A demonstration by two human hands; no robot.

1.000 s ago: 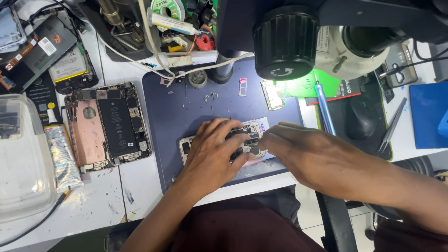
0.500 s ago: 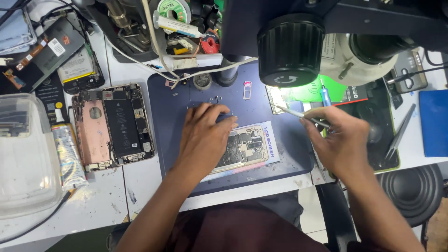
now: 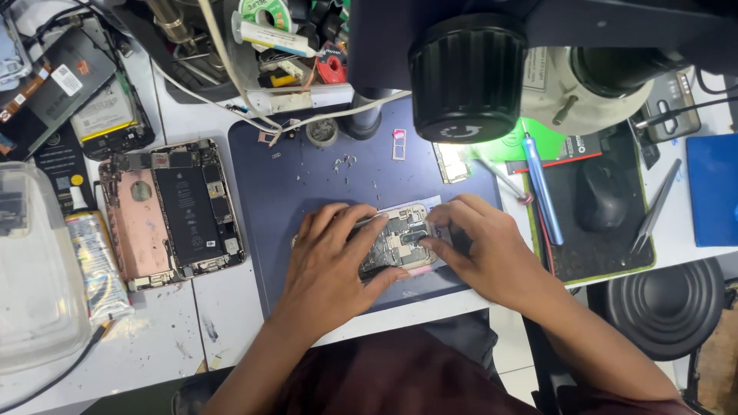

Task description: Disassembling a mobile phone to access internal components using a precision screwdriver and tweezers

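- Opened phone (image 3: pixel 396 242) is lying on the blue mat (image 3: pixel 307 184), between both hands.
- Left hand (image 3: pixel 334 257) is resting on its left half, fingers (image 3: pixel 338 219) spread flat, thumb under the lower edge.
- Right hand (image 3: pixel 484 246) is pressing its right end, fingertips (image 3: pixel 438 219) curled, gripping nothing else.
- Second phone (image 3: pixel 173 211) is lying well apart, left.

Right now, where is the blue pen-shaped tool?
In the head view the blue pen-shaped tool lies on the person's right, along the left edge of the black pad, beside the black mouse and beyond the right hand.
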